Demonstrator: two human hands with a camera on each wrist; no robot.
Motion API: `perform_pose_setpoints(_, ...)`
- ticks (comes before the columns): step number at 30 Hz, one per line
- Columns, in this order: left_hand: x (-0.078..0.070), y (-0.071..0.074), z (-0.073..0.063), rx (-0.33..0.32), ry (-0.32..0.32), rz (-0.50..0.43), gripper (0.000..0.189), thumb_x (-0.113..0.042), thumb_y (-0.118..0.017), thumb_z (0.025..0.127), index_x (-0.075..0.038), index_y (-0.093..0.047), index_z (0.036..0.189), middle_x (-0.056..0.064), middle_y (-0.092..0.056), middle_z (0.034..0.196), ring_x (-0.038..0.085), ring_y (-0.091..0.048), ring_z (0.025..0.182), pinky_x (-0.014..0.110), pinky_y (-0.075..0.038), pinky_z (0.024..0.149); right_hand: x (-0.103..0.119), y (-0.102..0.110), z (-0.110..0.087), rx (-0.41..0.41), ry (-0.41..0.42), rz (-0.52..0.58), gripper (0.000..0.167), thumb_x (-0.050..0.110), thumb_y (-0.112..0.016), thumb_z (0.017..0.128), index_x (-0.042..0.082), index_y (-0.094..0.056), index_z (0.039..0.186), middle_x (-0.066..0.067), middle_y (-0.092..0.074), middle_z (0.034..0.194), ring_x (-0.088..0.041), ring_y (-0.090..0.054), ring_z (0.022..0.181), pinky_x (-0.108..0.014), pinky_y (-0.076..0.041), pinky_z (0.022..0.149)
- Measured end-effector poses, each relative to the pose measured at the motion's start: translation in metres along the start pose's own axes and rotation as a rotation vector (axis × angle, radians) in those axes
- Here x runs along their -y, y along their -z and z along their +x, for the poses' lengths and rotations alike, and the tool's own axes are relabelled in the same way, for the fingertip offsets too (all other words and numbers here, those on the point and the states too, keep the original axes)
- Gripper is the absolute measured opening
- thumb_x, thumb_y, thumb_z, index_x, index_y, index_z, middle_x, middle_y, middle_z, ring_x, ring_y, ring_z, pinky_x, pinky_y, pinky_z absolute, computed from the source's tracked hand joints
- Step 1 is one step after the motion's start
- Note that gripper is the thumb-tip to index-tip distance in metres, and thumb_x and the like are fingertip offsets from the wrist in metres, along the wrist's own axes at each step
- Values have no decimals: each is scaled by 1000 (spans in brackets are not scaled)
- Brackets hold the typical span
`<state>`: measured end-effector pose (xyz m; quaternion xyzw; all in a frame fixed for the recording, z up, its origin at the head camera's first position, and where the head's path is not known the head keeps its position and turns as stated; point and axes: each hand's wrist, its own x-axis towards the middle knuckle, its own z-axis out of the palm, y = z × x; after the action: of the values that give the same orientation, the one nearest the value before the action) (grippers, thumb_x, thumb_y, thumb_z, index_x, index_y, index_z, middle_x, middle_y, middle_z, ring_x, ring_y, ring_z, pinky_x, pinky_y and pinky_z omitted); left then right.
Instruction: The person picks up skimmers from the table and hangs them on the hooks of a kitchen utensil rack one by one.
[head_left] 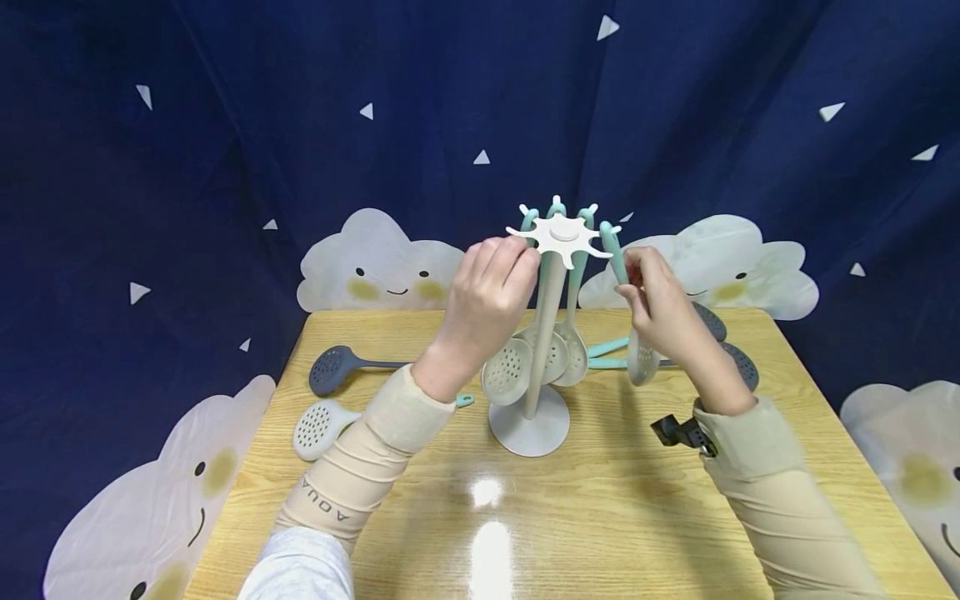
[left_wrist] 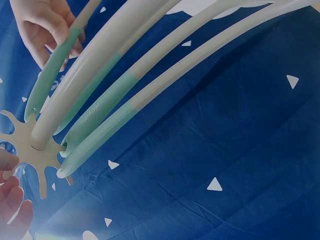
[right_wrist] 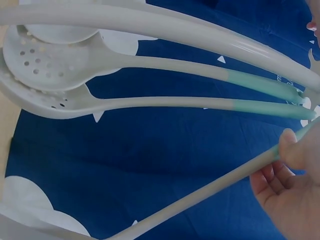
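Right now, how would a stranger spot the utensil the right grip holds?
Find the white rack on the wooden table. At its right side is a pale perforated skimmer with a mint handle. Unlike the three hanging utensils beside it, it tilts outward in the right grip.

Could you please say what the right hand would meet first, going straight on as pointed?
Past the slotted spoon it holds, the right hand would probably meet the rack, though depth is unclear.

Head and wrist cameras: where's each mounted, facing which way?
Head: head-worn, facing forward and down at the rack; left hand, right hand, sleeves show.
Left wrist: wrist-worn, facing the rack's hooked top; both hands show.
Right wrist: wrist-worn, facing hanging utensils; right hand, barely the left.
Shared by both wrist views: pole, right hand.
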<state>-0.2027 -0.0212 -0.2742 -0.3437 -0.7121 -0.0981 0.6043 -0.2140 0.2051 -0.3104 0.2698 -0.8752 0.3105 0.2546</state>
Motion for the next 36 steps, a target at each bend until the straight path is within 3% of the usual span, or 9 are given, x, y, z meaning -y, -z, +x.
perform_pose_setpoints(8, 0, -1, 0, -3, -2, -6, 9, 3, -50, 86, -2, -55, 81, 9, -55, 84, 22, -51, 73, 30, -44, 67, 1, -7, 0, 8, 1, -18, 23, -10, -52, 85, -9, -40, 105, -17, -43, 86, -22, -43, 73, -29, -36, 60)
perform_pose_setpoints(17, 0, -1, -1, -3, 2, -3, 9, 2, -49, 87, -2, -55, 81, 9, -56, 84, 23, -51, 73, 30, -44, 67, -1, -17, 0, -28, 55, 65, 21, -10, -54, 84, -10, -41, 100, -18, -44, 83, -21, -43, 73, -23, -35, 63)
perform_pose_setpoints(36, 0, -2, -1, -10, 8, -14, 6, 2, -54, 84, -2, -55, 81, 9, -56, 84, 23, -51, 73, 29, -43, 66, 4, -25, -1, 17, -29, 175, 23, -12, -48, 86, -11, -39, 107, -19, -48, 93, -27, -51, 84, -22, -40, 72)
